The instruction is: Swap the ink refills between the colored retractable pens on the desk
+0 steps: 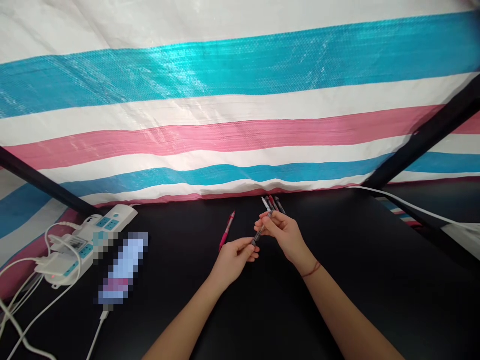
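Observation:
Between my two hands a slim pen (pixel 259 233) with a clear barrel and dark ends is held at a slant over the black table. My left hand (pixel 235 256) pinches its lower, dark end. Up at the other end, the fingers of my right hand (pixel 284 232) are closed on it. A pink-red pen (pixel 227 231) lies just beyond my left hand. Past my right hand several more pens (pixel 273 203) lie side by side, white, red and dark, their near parts hidden by my fingers.
On the left stands a white power strip (pixel 123 216) with plugs and white cables. Beside it lies a blurred-out phone (pixel 123 267) on a charging cable (pixel 98 327). A striped tarp (pixel 232 135) rises behind the black table (pixel 172 280). Black poles (pixel 423 135) slant at both sides.

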A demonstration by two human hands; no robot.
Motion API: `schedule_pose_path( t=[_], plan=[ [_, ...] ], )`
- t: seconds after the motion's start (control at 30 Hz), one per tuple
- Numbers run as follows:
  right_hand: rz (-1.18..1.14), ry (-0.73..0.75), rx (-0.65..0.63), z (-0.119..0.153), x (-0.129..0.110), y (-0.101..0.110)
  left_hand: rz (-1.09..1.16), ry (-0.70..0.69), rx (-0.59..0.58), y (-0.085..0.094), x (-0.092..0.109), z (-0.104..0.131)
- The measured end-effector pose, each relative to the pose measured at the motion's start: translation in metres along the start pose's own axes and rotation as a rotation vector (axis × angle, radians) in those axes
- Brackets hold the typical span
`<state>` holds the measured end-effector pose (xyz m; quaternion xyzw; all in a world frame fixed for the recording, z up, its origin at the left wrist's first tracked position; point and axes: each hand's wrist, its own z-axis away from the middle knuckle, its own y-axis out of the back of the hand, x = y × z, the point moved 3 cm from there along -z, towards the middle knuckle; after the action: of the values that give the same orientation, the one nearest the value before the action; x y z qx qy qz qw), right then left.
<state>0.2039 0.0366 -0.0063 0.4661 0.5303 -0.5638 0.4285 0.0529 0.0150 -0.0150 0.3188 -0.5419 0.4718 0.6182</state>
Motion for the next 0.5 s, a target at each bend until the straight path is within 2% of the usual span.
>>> schedule_pose_path(
  t=[0.13,0.3,0.5],
  plan=[
    [0.036,0.077,0.114,0.002,-0.004,-0.002,0.011,-0.001,0.013,-0.008,-0.003,0.004],
    [0.086,0.125,0.039,0.004,-0.005,-0.006,0.038,-0.001,-0.099,-0.017,-0.002,0.009],
    [0.090,0.096,0.020,0.006,0.000,-0.010,0.065,0.041,-0.103,-0.016,-0.008,0.005]
  ],
)
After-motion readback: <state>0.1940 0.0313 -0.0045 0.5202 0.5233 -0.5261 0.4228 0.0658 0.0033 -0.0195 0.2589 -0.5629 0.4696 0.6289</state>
